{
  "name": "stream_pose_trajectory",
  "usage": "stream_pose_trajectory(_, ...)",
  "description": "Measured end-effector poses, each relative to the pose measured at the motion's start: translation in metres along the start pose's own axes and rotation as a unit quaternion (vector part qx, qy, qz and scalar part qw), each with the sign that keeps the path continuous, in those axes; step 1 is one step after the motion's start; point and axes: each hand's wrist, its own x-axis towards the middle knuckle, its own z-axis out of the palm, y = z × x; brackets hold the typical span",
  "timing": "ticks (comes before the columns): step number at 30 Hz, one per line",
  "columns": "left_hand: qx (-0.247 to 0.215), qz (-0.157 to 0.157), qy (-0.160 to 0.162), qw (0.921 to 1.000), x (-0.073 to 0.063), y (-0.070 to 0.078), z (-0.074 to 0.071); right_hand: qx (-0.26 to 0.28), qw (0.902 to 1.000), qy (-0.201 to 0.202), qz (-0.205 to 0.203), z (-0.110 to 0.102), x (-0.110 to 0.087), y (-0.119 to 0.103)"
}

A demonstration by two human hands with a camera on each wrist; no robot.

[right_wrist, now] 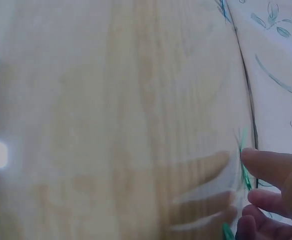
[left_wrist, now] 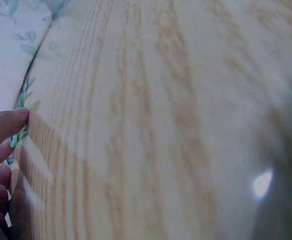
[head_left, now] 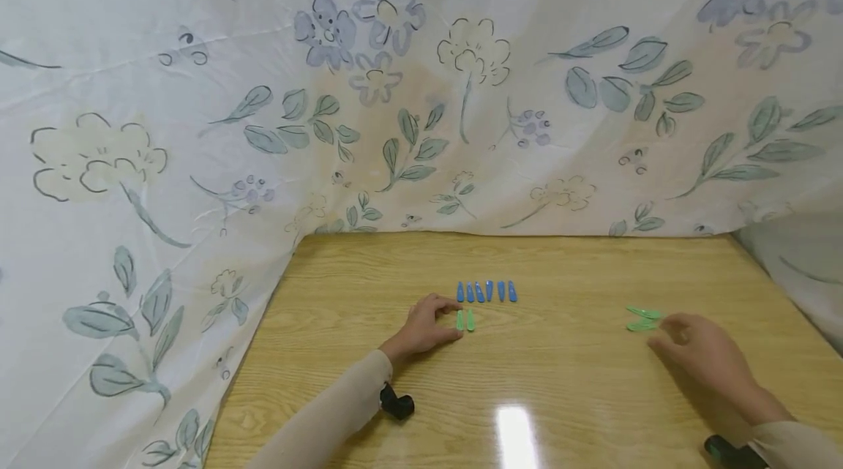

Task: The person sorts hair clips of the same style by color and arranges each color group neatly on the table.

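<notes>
As I watch the right hand [head_left: 707, 353] at the right green clips [head_left: 645, 314], a hasty pinch could, I reckon, send one skidding, since they lie so close together; a twitch of the left hand [head_left: 421, 326] could skew the left green clips [head_left: 470, 320]. One of those sits between thumb and finger, near the blue clips [head_left: 489, 290]; the right ones lie just left of the fingertips. Whether either hand grips, I can't tell.
</notes>
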Motion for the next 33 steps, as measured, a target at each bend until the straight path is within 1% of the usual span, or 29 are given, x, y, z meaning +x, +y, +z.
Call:
stream_pose_trajectory(2, 0.001, -0.003, 0.001, 1.0, -0.001, 0.0, 0.0, -0.002, 0.9998, -0.014, 0.011, 0.0, -0.002, -0.001)
stream_pose_trajectory(5, 0.001, -0.001, 0.002, 1.0, -0.001, 0.0, -0.001, -0.008, 0.9997, -0.02, 0.014, 0.001, -0.002, -0.004)
stream_pose_trajectory(10, 0.004, 0.002, 0.005, 1.0, -0.001, 0.001, -0.001, -0.008, 0.9999, -0.01, -0.006, 0.005, 0.0, -0.009)
stream_pose_trajectory(12, 0.005, 0.002, 0.007, 1.0, -0.002, 0.001, -0.001, -0.007, 0.9999, -0.008, -0.008, 0.006, 0.001, -0.01)
stream_pose_trajectory(18, 0.005, 0.0, 0.005, 1.0, -0.002, 0.002, -0.001, -0.012, 0.9999, -0.008, 0.005, 0.009, 0.005, -0.01)
stream_pose_trajectory(24, 0.012, -0.003, 0.003, 0.9999, -0.003, 0.0, -0.001, -0.011, 0.9999, -0.008, 0.001, 0.01, 0.005, -0.016)
stream_pose_trajectory(28, 0.011, -0.001, 0.004, 0.9999, -0.004, 0.001, -0.001, -0.019, 0.9997, -0.013, 0.012, 0.011, 0.004, -0.02)
stream_pose_trajectory(33, 0.008, -0.002, 0.001, 1.0, -0.005, 0.001, -0.001, -0.029, 0.9993, -0.005, 0.022, 0.012, 0.0, -0.02)
